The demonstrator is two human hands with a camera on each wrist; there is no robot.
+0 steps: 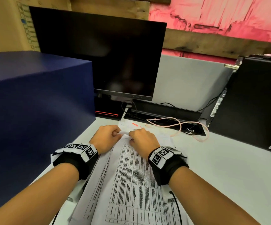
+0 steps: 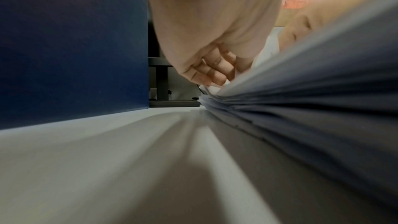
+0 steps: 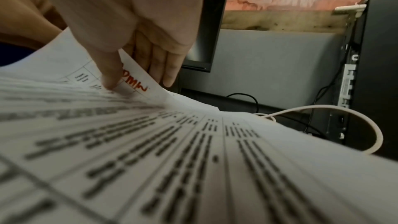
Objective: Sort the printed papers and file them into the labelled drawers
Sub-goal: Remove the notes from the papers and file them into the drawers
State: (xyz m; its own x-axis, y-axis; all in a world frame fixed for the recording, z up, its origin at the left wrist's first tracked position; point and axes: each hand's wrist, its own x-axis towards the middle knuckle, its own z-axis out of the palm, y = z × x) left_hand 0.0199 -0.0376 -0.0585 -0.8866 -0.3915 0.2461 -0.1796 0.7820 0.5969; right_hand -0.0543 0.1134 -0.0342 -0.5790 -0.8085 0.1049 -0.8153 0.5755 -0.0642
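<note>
A stack of printed papers (image 1: pixel 131 181) with tables of text lies on the pale desk (image 1: pixel 220 176) in front of me. Both hands are at its far end. My left hand (image 1: pixel 117 133) has its fingers curled and pinches the far edge of the top sheet (image 1: pixel 126 136); in the left wrist view the curled fingers (image 2: pixel 212 72) meet that edge above the stack (image 2: pixel 301 111). My right hand (image 1: pixel 132 135) pinches the same lifted edge. Its thumb (image 3: pixel 112 74) presses on the sheet (image 3: pixel 137 81) beside red handwriting, with its fingers (image 3: pixel 163 67) behind.
A large dark blue box (image 1: pixel 34 111) stands close on the left of the papers. Behind are a dark monitor (image 1: pixel 99 54) and a black cable tray (image 1: pixel 164 114) with a pink cable (image 1: pixel 180 125). A black computer tower (image 1: pixel 253 103) stands at the right.
</note>
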